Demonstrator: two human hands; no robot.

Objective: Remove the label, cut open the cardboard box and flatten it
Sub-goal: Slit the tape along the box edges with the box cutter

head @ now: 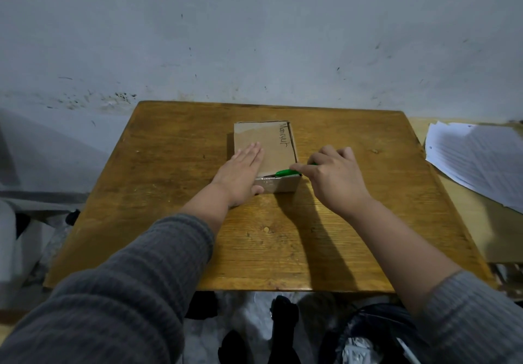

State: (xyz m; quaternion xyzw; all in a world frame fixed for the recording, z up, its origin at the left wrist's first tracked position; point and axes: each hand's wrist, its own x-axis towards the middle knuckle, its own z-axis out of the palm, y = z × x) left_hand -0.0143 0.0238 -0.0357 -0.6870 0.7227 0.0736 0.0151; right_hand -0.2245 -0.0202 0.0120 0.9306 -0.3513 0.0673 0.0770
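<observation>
Risk: green cutter point(286, 172) slipping along near taped edge | right hand point(335, 178) grips cutter | left hand point(240, 172) flat, pressing cardboard box point(264, 148), fingers near blade path

The cardboard box point(266, 148) top bears handwritten "Mansyur" in black marker.

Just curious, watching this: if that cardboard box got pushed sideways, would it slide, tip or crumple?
Probably slide: the box is low and flat on the smooth table, so tipping seems unlikely. It looks small and likely light, which may be why the left hand presses flat on it. Its thin walls might dent.
</observation>
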